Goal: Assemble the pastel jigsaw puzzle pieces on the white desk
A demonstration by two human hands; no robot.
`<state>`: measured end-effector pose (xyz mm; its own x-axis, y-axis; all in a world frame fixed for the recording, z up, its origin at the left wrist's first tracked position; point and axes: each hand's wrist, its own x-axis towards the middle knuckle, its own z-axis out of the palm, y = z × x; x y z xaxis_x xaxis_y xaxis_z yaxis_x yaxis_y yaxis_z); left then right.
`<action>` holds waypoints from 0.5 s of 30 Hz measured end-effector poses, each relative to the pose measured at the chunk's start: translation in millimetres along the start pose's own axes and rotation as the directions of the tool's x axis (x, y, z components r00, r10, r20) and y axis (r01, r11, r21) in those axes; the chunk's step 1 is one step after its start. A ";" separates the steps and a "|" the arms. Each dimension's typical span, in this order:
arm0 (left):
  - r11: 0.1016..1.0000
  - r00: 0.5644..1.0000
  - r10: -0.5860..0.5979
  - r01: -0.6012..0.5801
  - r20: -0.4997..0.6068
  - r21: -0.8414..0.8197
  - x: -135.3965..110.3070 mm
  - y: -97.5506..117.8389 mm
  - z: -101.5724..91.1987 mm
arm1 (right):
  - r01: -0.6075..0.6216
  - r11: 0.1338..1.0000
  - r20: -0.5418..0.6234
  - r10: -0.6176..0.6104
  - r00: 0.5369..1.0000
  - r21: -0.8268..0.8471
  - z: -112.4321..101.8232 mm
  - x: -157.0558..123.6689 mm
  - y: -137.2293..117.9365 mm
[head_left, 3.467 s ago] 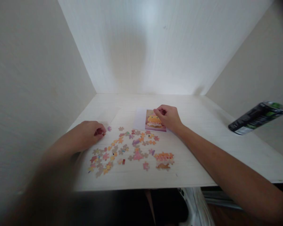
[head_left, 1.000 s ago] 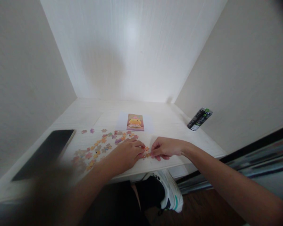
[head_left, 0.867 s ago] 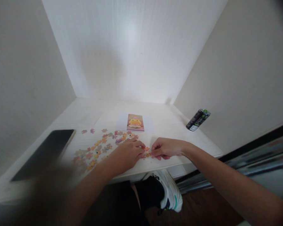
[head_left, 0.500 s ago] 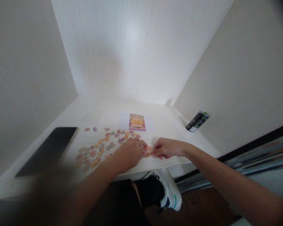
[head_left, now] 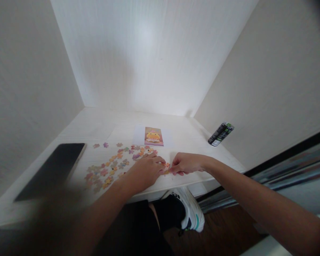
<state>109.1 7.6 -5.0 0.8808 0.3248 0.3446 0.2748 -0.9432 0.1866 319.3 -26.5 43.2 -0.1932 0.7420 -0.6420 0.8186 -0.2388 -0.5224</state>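
Near the front edge of the white table, my left hand (head_left: pixel 149 170) and my right hand (head_left: pixel 183 164) meet over a small cluster of orange and pink jigsaw puzzle pieces (head_left: pixel 167 171). Fingers of my left hand are bent onto the cluster's left side. My right hand pinches at its right side with thumb and index finger; the fingers partly cover the pieces. Many loose puzzle pieces (head_left: pixel 113 170) in yellow, pink, purple and grey spread out left of my left hand. Behind them lies a picture card (head_left: pixel 154 136) with a yellow figure in a pink hat.
A black tablet-like slab (head_left: pixel 53 170) lies at the left of the table (head_left: pixel 106 124). On the right a dark can (head_left: pixel 220 134) stands close to the side wall (head_left: pixel 277 78). A white shoe (head_left: pixel 193 209) shows below the table edge.
The view has shifted slightly. Both hands stay at the cluster, with my right fingers moved a little lower on its right side.
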 end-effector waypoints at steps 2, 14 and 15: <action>1.000 1.000 0.000 0.000 0.002 0.004 0.2 -0.1 0.7 | -0.005 0.999 -0.021 0.004 1.000 -0.052 0.5 -0.4 -2.5; 1.000 1.000 -0.013 0.013 0.019 0.000 -0.4 1.1 -1.4 | -0.086 0.979 -0.064 0.075 0.995 -0.184 -0.9 -5.5 -7.3; 1.000 1.000 -0.017 0.017 0.019 -0.002 -0.5 1.3 -2.0 | -0.097 0.980 -0.074 0.085 0.994 -0.174 -1.3 -5.6 -6.8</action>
<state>108.3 6.3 -3.1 0.8832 0.3395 0.3236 0.2893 -0.9374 0.1940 315.5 -28.2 51.1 -0.0822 0.7634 -0.6407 0.9151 -0.1968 -0.3519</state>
